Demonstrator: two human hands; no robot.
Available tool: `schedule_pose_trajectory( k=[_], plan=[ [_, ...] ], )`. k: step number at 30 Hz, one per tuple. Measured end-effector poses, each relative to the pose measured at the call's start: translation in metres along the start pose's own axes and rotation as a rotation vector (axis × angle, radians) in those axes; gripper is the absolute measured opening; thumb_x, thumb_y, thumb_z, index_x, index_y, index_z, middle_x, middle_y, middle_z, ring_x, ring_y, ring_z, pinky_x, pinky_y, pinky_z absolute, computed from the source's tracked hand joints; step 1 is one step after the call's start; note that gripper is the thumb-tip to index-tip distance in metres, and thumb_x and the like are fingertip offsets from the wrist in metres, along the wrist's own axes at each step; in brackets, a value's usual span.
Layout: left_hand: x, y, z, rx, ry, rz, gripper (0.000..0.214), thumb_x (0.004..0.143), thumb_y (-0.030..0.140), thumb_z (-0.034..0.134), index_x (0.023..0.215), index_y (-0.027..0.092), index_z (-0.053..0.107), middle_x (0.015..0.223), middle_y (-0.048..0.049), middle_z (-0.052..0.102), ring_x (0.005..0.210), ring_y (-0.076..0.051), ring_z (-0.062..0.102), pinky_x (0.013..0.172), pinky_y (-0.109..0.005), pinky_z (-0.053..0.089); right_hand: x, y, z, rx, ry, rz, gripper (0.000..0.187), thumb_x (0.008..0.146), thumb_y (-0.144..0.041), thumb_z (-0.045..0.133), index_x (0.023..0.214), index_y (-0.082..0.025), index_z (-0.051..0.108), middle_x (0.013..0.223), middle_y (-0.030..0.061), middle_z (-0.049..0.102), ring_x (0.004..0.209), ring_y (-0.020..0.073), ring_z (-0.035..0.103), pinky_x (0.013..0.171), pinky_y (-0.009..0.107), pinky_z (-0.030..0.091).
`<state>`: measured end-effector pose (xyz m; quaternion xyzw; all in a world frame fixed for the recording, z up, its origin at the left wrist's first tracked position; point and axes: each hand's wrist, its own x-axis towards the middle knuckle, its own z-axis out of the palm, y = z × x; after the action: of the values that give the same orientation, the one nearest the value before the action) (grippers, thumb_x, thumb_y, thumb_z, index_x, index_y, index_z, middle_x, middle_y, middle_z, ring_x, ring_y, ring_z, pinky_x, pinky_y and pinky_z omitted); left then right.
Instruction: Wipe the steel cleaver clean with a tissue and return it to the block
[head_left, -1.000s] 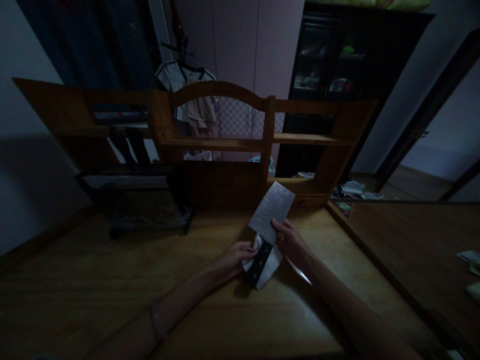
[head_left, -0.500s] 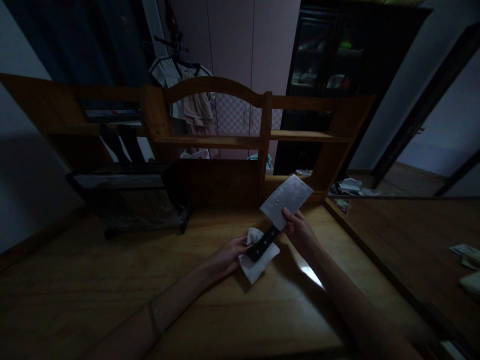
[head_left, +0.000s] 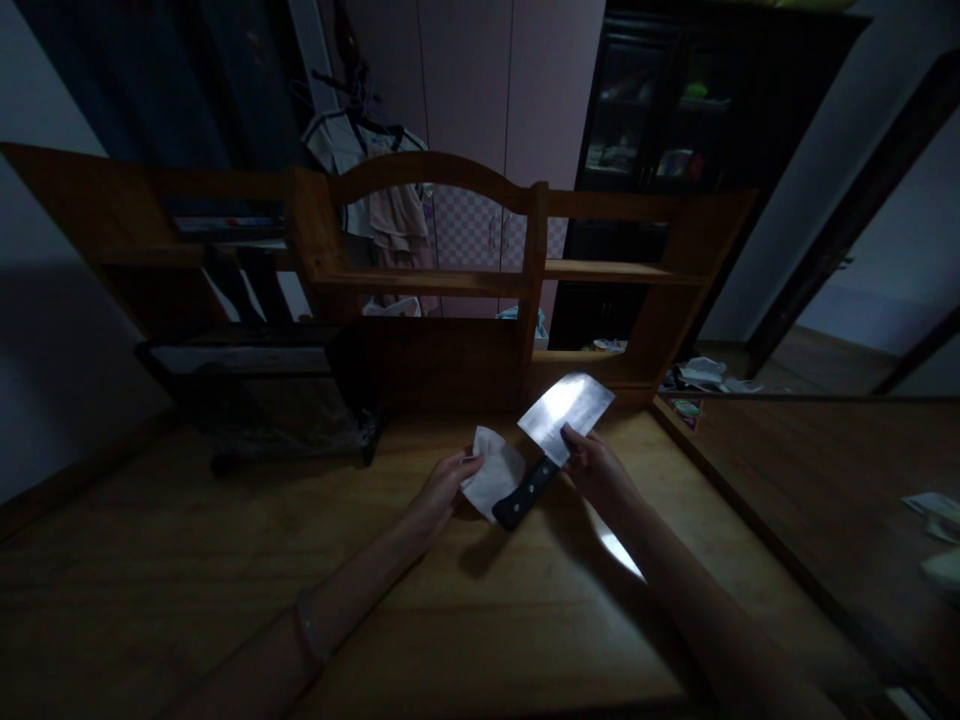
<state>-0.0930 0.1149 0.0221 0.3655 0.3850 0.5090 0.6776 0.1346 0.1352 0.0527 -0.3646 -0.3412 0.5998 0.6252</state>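
Observation:
My right hand [head_left: 594, 467] pinches the blade of a cleaver [head_left: 564, 408] near its lower edge and holds it above the wooden desk [head_left: 225, 570]. The cleaver's black handle [head_left: 525, 493] points down and to the left, and the flat of the blade catches light. My left hand [head_left: 441, 487] grips a white cloth [head_left: 493, 472] just left of the handle. The cloth sits beside the handle, and I cannot tell whether they touch.
A wooden shelf unit [head_left: 525, 280] stands along the back of the desk. A dark rack [head_left: 255, 400] sits at its left. Another dark wooden surface [head_left: 825, 470] with papers lies to the right. A wardrobe and a dark cabinet stand behind.
The cloth has come off the handle and moved up and left with my left hand. The cleaver has tilted flatter, so the blade now shines.

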Motion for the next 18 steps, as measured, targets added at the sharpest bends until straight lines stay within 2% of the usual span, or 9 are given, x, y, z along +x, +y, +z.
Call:
schedule_pose_trajectory(
  k=[4, 8, 11, 15, 18],
  plan=[
    [-0.007, -0.003, 0.008, 0.053, -0.134, -0.011, 0.032, 0.073, 0.028, 0.078, 0.099, 0.010, 0.074, 0.094, -0.0103, 0.074, 0.076, -0.017, 0.068, 0.070, -0.023, 0.047, -0.008, 0.011, 0.010, 0.012, -0.043, 0.111, 0.025, 0.069, -0.027, 0.078, 0.089, -0.018, 0.066, 0.081, 0.0018, 0.072, 0.069, 0.0158, 0.066, 0.063, 0.026, 0.055],
    [-0.014, -0.005, 0.015, 0.161, -0.277, -0.039, 0.032, 0.076, 0.032, 0.075, 0.102, 0.013, 0.075, 0.092, -0.0078, 0.075, 0.074, -0.016, 0.066, 0.070, -0.023, 0.043, -0.009, 0.011, 0.008, 0.012, -0.021, 0.128, 0.027, 0.068, -0.026, 0.080, 0.089, -0.019, 0.065, 0.082, 0.0019, 0.073, 0.069, 0.0164, 0.067, 0.064, 0.027, 0.055],
    [-0.020, 0.000, 0.019, 0.275, -0.355, 0.006, 0.037, 0.080, 0.036, 0.070, 0.112, 0.017, 0.073, 0.097, -0.0058, 0.074, 0.082, -0.018, 0.064, 0.073, -0.024, 0.041, -0.008, 0.008, 0.005, 0.011, 0.002, 0.137, 0.027, 0.067, -0.025, 0.080, 0.089, -0.019, 0.065, 0.083, 0.0018, 0.073, 0.071, 0.0167, 0.067, 0.065, 0.028, 0.055],
    [-0.026, 0.009, 0.021, 0.394, -0.390, 0.058, 0.039, 0.085, 0.038, 0.064, 0.120, 0.022, 0.069, 0.102, -0.0041, 0.073, 0.089, -0.020, 0.062, 0.077, -0.025, 0.040, -0.005, 0.004, 0.002, 0.015, 0.050, 0.163, 0.021, 0.068, -0.023, 0.079, 0.082, -0.019, 0.065, 0.075, -0.0015, 0.070, 0.065, 0.0135, 0.064, 0.060, 0.024, 0.052],
    [-0.027, 0.012, 0.018, 0.448, -0.398, 0.077, 0.037, 0.085, 0.037, 0.062, 0.119, 0.022, 0.070, 0.102, -0.0039, 0.072, 0.088, -0.020, 0.061, 0.076, -0.025, 0.041, -0.002, 0.000, -0.003, 0.019, 0.095, 0.197, 0.017, 0.067, -0.021, 0.077, 0.076, -0.018, 0.063, 0.068, -0.0025, 0.068, 0.060, 0.0125, 0.061, 0.057, 0.023, 0.050]
  ],
)
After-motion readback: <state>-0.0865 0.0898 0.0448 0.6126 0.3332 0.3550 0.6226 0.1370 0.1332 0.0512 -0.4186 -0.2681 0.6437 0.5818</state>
